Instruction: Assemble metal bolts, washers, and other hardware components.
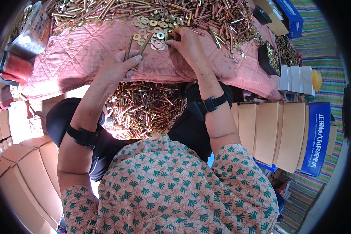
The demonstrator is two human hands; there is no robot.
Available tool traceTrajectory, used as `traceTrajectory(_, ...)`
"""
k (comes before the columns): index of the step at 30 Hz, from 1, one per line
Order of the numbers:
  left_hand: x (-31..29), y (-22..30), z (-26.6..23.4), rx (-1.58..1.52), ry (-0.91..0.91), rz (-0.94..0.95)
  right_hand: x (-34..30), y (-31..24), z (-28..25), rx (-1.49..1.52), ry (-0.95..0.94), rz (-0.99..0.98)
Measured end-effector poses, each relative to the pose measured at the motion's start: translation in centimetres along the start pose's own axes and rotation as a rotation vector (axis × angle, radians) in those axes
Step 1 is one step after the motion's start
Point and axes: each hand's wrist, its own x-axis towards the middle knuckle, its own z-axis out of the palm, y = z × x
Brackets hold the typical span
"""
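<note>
My left hand [119, 66] is closed around two long brass-coloured bolts [146, 43], which stick up past the thumb and fingers. To its right, my right hand [188, 43] has thumb and fingers bent together at the edge of a heap of flat washers [143, 32]. What lies between those fingertips is too small and shaded to make out. Small nuts [174, 21] are mixed in just beyond the washers. Both hands are over a pink quilted cloth [93, 50] spread on the work surface.
Piles of long bolts [218, 15] cover the far side. More bolts [144, 109] lie below, between my knees. A black tray of nuts [269, 58] and white boxes [296, 80] stand right; brown cartons [267, 132] line the lower right. At left are a red container [17, 66] and cartons [35, 167].
</note>
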Motion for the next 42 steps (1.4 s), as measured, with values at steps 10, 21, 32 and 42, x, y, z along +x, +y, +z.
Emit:
traceTrajectory(10, 0.0, -0.4, 0.7, -0.035, -0.061, -0.046, -0.2, 0.0, -1.8, 0.083, 0.018, 0.169)
traceTrajectory(21, 0.4, -1.2, 1.2, -0.077, -0.074, -0.064, -1.1, -3.1, 0.3, 0.447, 0.057, -0.111)
traceTrajectory(32, 0.6, -1.2, 1.2, 0.261, 0.036, 0.234, 0.1, -0.1, -0.4, 0.502, 0.052, -0.110)
traceTrajectory(42, 0.9, -2.0, 0.4, 0.608, 0.150, 0.251, -0.3, -1.3, -1.0, 1.416, -0.038, 0.519)
